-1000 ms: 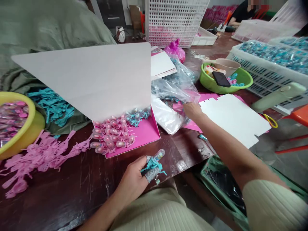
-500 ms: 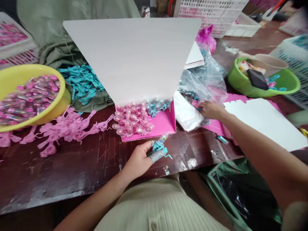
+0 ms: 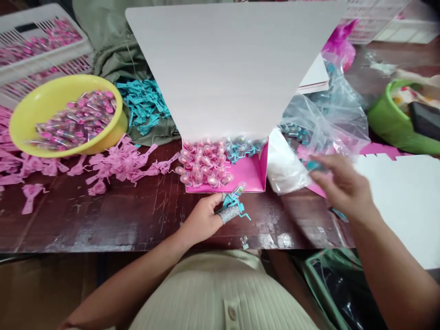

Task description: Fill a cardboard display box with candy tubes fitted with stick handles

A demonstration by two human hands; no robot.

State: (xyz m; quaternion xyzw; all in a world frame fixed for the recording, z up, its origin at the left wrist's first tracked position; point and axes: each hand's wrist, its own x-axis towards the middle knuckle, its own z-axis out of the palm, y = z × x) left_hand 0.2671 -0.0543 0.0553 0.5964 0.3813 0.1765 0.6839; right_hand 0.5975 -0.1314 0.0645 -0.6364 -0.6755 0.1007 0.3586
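Observation:
My left hand (image 3: 202, 220), with grey tape on its fingers, is closed on a blue plastic toy with a clear tube (image 3: 237, 190) at the box's front edge. Pinched in my right hand (image 3: 349, 188), over the right side of the table, is a small blue-capped tube (image 3: 314, 166), blurred by motion. Between the hands stands an open pink box (image 3: 245, 176) with its white lid (image 3: 233, 68) raised. Rows of pink toys with clear tubes (image 3: 206, 165) fill its left part, and several blue ones (image 3: 242, 147) sit at the back right.
On the left, a yellow basin (image 3: 29, 123) holds pink-capped tubes. Pink plastic pieces (image 3: 120, 160) and blue pieces (image 3: 144, 105) lie nearby. A clear bag (image 3: 337, 123), white plastic packet (image 3: 285, 165), white card sheet (image 3: 405, 197) and green basin (image 3: 385, 117) are on the right.
My right hand has come away from the pile beside the clear bag, toward me, with a blue-capped tube in its fingers. My left hand still holds its toy. The view has shifted.

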